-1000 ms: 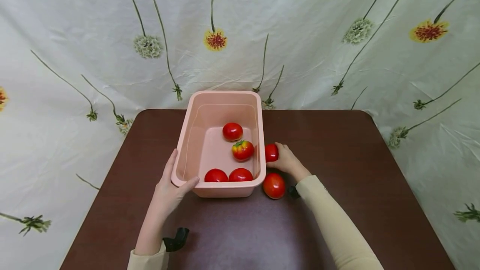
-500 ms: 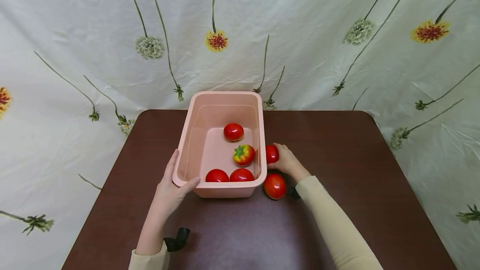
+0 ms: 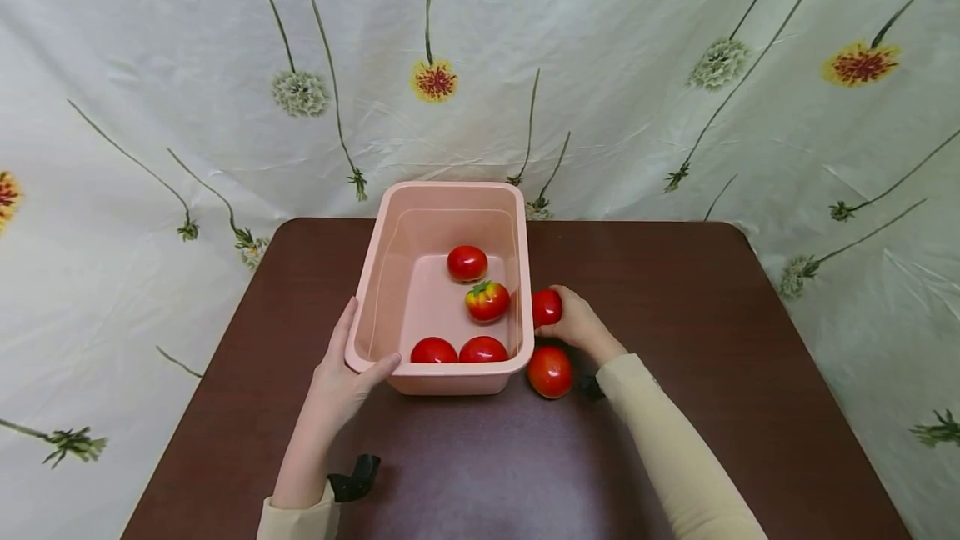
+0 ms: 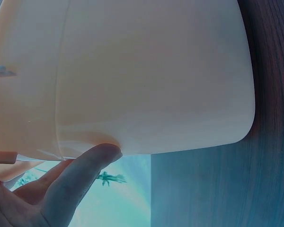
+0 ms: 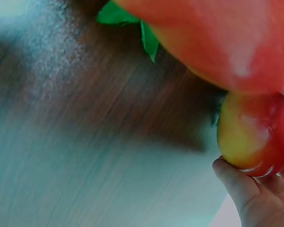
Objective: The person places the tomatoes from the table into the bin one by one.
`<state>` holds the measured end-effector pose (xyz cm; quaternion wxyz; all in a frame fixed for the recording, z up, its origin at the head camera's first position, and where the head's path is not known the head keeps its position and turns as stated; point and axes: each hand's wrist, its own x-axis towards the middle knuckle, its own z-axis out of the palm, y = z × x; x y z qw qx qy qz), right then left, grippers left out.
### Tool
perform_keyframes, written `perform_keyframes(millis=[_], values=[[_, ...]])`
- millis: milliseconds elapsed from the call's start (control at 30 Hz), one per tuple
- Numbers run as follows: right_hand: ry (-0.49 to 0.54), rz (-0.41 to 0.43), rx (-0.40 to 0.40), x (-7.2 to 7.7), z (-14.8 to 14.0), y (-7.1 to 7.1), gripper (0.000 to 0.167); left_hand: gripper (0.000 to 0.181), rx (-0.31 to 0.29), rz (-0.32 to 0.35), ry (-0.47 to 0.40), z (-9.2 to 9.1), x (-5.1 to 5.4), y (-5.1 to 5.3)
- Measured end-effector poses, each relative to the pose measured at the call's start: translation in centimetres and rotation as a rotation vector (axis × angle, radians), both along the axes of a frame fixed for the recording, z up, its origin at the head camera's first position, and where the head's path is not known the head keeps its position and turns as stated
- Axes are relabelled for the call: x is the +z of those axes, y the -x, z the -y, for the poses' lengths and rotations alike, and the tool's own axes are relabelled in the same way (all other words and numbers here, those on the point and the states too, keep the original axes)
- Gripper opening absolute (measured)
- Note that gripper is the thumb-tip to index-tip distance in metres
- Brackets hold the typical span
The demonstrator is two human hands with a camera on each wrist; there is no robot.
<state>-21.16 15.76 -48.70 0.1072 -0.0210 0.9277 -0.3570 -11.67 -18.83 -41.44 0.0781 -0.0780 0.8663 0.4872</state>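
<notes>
A pink plastic bin stands on the table with several red tomatoes inside. One of them, a tomato with a green and yellow top, leans near the right inner wall. My left hand grips the bin's near left corner, thumb over the front rim and fingers along the left side. In the left wrist view a finger presses against the pale bin wall. Just outside the bin's right side, my right hand holds a red tomato. Another tomato lies in front of that hand, close to the bin's corner.
The dark brown table extends to both sides of the bin and in front of it. Behind it hangs a white cloth printed with flowers. Each wrist wears a black strap.
The tomato with the green and yellow top tipped toward the front of the bin, then rocked back. My right hand and its tomato have shifted slightly right. The left hand keeps its grip.
</notes>
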Motion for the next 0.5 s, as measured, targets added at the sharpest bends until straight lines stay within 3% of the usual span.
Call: perform_keyframes(millis=[500], values=[[0.178, 0.0, -0.142, 2.6, -1.8, -0.2, 0.086, 0.101, 0.001, -0.006, -0.011, -0.1, -0.1, 0.0]])
